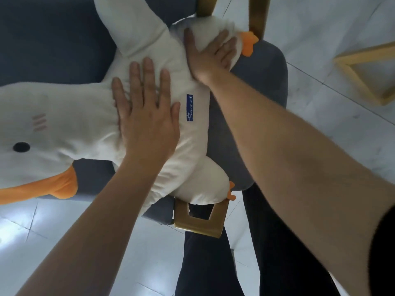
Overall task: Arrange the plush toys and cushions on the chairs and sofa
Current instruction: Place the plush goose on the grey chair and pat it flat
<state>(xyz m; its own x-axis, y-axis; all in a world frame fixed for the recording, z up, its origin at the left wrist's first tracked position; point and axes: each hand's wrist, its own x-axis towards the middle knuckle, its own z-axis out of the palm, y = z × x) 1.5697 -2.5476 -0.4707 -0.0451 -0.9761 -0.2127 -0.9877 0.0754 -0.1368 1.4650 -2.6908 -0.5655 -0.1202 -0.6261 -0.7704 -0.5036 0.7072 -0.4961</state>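
A big white plush duck (81, 116) with an orange beak, orange feet and a small blue label lies across the seat of a dark blue upholstered chair (263, 82). Its head hangs toward the left edge of the view. My left hand (145, 112) rests flat on the duck's belly, fingers spread. Further up, my right hand (211, 52) presses on one of the duck's legs, fingers apart, near its orange foot at the chair's far side. The other leg droops over the chair's near edge.
The chair has gold metal legs (198, 221) in front of me and more at the top. Another gold frame (367, 75) stands on the pale tiled floor (333, 39) at the right. My dark trousers are directly below the chair's edge.
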